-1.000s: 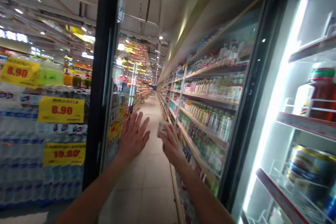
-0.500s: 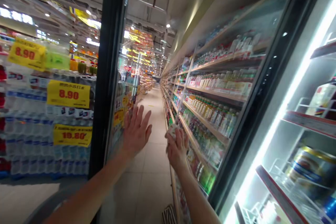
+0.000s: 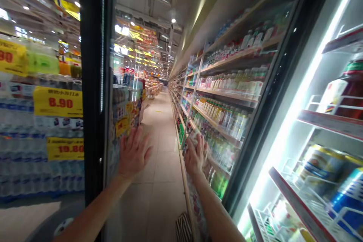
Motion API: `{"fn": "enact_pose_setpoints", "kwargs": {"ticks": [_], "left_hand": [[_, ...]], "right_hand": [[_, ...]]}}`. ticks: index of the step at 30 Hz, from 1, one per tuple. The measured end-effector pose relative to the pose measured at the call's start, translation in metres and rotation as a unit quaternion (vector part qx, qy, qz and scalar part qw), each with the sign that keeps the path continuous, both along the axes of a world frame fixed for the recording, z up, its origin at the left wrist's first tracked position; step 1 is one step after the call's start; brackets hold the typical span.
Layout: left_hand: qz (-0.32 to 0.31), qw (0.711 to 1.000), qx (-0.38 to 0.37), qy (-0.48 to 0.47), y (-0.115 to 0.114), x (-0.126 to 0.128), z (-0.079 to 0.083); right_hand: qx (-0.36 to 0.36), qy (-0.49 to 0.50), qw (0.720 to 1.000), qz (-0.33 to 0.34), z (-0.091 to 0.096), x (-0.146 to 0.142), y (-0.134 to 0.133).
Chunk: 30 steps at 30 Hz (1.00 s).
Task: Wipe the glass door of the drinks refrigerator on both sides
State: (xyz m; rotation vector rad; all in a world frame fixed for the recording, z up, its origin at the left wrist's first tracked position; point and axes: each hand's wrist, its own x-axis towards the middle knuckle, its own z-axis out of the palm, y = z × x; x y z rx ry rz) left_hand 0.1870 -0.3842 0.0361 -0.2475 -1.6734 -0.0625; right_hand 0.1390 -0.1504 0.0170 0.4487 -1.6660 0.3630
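Left of centre in the frame, the left hand [image 3: 132, 155] is spread wide on the door [image 3: 95, 98], probably to steady it; right of centre, the right hand [image 3: 195, 159] has its grip clamped on the cloth [image 3: 194, 134], seemingly to press it there
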Motion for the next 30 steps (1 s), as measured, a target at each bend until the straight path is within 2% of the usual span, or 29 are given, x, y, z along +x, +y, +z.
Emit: {"fn": "enact_pose_setpoints", "kwargs": {"ticks": [2, 3, 4, 5, 7, 8, 10, 11, 12, 14, 15, 18, 19, 20, 21, 22, 24, 26, 27, 28, 30], "left_hand": [[0.005, 1.000, -0.004, 0.000, -0.001, -0.002, 0.000], [0.009, 1.000, -0.006, 0.000, -0.001, -0.003, -0.001], [0.013, 1.000, -0.007, 0.001, -0.002, -0.004, -0.001], [0.016, 1.000, -0.009, 0.001, -0.002, -0.005, -0.002], [0.021, 1.000, -0.013, 0.002, -0.002, -0.008, -0.002], [0.024, 1.000, -0.014, 0.005, -0.002, -0.009, -0.002], [0.028, 0.999, -0.017, 0.010, -0.003, -0.011, -0.002], [0.026, 0.999, -0.019, 0.011, -0.004, -0.012, -0.001], [0.023, 1.000, -0.020, 0.008, -0.006, -0.012, -0.001], [0.001, 0.999, -0.032, -0.011, -0.013, -0.010, 0.000], [-0.016, 0.999, -0.040, -0.028, -0.018, -0.007, 0.001], [-0.075, 0.996, -0.014, -0.052, -0.037, 0.006, 0.001], [-0.095, 0.994, 0.017, -0.045, -0.043, 0.012, 0.001], [-0.113, 0.992, 0.049, -0.036, -0.048, 0.017, 0.001], [-0.129, 0.988, 0.076, -0.030, -0.052, 0.022, 0.001], [-0.145, 0.985, 0.093, -0.026, -0.054, 0.026, 0.001], [-0.168, 0.979, 0.111, -0.025, -0.057, 0.033, 0.001], [-0.186, 0.975, 0.124, -0.018, -0.058, 0.036, -0.001], [-0.196, 0.972, 0.130, -0.017, -0.059, 0.037, -0.003], [-0.208, 0.969, 0.134, -0.022, -0.060, 0.038, -0.004], [-0.239, 0.959, 0.147, -0.037, -0.062, 0.040, -0.009]], "right_hand": [[-0.038, 0.009, 0.999, -0.029, 0.008, -0.005, 0.026], [-0.084, 0.018, 0.995, -0.050, 0.015, -0.009, 0.045], [-0.161, 0.044, 0.983, -0.074, 0.022, -0.013, 0.062], [-0.197, 0.058, 0.975, -0.085, 0.027, -0.016, 0.074], [-0.233, 0.079, 0.965, -0.088, 0.030, -0.019, 0.077], [-0.209, 0.077, 0.972, -0.077, 0.026, -0.018, 0.065], [-0.118, 0.067, 0.990, -0.042, 0.011, -0.011, 0.025], [0.001, 0.050, 0.999, -0.011, 0.004, -0.006, 0.001], [0.099, 0.043, 0.994, 0.018, 0.001, -0.002, -0.021], [0.182, 0.075, 0.978, 0.062, 0.012, 0.002, -0.056], [0.183, 0.088, 0.977, 0.067, 0.026, 0.002, -0.066], [0.114, 0.088, 0.989, 0.027, 0.078, -0.003, -0.079], [0.112, 0.085, 0.990, 0.028, 0.087, -0.005, -0.082], [0.139, 0.078, 0.986, 0.044, 0.088, -0.006, -0.085], [0.188, 0.071, 0.977, 0.073, 0.080, -0.004, -0.090], [0.257, 0.063, 0.958, 0.110, 0.065, -0.001, -0.094], [0.405, 0.050, 0.894, 0.185, 0.022, 0.007, -0.104], [0.485, 0.050, 0.847, 0.211, -0.012, 0.013, -0.111], [0.502, 0.063, 0.835, 0.219, -0.019, 0.013, -0.112], [0.495, 0.079, 0.837, 0.219, -0.016, 0.012, -0.113], [0.431, 0.109, 0.872, 0.204, 0.008, 0.006, -0.113]]}}
